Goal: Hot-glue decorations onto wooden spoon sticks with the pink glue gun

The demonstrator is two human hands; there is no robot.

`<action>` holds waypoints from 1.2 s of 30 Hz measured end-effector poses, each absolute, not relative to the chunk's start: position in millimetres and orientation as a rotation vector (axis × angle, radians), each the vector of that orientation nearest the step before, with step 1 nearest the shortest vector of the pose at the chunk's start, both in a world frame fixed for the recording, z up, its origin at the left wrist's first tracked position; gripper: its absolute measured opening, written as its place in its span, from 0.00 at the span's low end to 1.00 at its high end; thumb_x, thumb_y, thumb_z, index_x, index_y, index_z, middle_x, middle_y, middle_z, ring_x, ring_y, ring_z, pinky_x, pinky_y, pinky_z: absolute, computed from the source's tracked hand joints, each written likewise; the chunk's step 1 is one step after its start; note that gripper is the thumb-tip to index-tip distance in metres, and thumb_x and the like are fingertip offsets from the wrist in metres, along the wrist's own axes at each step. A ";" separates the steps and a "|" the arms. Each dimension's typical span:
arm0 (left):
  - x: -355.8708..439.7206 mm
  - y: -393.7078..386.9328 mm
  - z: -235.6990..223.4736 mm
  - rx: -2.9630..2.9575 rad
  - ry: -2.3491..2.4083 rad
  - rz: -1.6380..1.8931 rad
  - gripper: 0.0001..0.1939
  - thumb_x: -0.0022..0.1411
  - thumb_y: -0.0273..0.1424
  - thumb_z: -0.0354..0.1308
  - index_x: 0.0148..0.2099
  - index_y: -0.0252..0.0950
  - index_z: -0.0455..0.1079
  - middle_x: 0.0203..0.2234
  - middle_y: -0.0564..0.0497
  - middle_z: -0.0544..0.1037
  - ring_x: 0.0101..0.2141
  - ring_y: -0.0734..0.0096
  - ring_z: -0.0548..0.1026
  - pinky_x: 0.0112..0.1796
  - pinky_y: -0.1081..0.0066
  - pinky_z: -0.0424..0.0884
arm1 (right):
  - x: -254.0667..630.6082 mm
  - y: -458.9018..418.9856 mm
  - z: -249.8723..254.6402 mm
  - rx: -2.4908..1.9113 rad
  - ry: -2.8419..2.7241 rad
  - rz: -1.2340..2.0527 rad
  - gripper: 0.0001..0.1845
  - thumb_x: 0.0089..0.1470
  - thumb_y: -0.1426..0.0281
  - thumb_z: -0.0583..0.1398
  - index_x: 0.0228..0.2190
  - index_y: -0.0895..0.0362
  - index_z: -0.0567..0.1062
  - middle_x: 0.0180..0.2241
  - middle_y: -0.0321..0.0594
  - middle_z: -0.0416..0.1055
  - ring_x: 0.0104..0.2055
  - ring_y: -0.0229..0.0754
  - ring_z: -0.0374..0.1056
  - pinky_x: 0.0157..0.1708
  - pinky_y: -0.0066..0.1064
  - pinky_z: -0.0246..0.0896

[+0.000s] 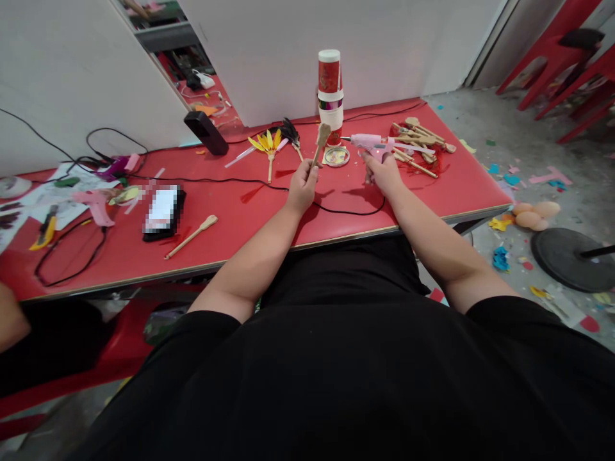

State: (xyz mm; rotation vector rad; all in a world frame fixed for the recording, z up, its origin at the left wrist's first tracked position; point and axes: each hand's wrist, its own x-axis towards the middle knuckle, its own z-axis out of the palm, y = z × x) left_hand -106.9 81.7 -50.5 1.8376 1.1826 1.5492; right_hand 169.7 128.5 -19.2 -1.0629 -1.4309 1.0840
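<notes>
My left hand is closed around the handle of a wooden stick with a flat, paddle-shaped head, held upright above the red table. In my right hand is a pink hot glue gun, its nozzle pointing left towards the stick's head. A clear glue stick juts from the gun's back. Just beyond my hands lies a small round dish, with stacked paper cups behind it. Several similar wooden sticks with red tassels are piled right of the gun.
Left of my hands lie a yellow feather fan, a black feather piece, a loose wooden stick and a phone. Farther left are another pink glue gun and a yellow cutter. A black cord loops near the table's front edge.
</notes>
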 end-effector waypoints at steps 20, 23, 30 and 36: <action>-104.9 77.2 -40.1 2.023 1.329 1.501 0.25 0.84 0.54 0.57 0.56 0.39 0.82 0.50 0.37 0.88 0.52 0.51 0.84 0.57 0.57 0.76 | 170.7 113.5 4.0 -0.964 -1.268 1.538 0.26 0.69 0.44 0.71 0.46 0.49 0.71 0.21 0.22 0.63 0.17 0.34 0.55 0.16 0.27 0.51; -105.8 79.8 -42.9 2.053 1.336 1.531 0.27 0.84 0.55 0.55 0.58 0.38 0.82 0.52 0.35 0.87 0.53 0.49 0.84 0.58 0.55 0.76 | 170.0 113.5 3.9 -0.957 -1.276 1.530 0.25 0.71 0.44 0.69 0.47 0.50 0.71 0.21 0.22 0.62 0.17 0.33 0.55 0.17 0.27 0.52; -105.1 77.4 -37.9 2.073 1.332 1.563 0.28 0.84 0.58 0.54 0.56 0.40 0.81 0.50 0.38 0.86 0.53 0.51 0.83 0.59 0.55 0.77 | 172.0 120.8 -4.2 -0.933 -1.288 1.496 0.23 0.69 0.46 0.71 0.43 0.49 0.72 0.20 0.23 0.61 0.17 0.34 0.55 0.16 0.27 0.53; -106.0 75.2 -34.4 2.050 1.304 1.585 0.29 0.84 0.59 0.54 0.55 0.40 0.82 0.50 0.38 0.86 0.54 0.51 0.83 0.61 0.55 0.77 | 173.1 133.7 -18.0 -0.926 -1.335 1.389 0.21 0.70 0.47 0.69 0.43 0.50 0.73 0.19 0.23 0.57 0.19 0.35 0.51 0.18 0.29 0.56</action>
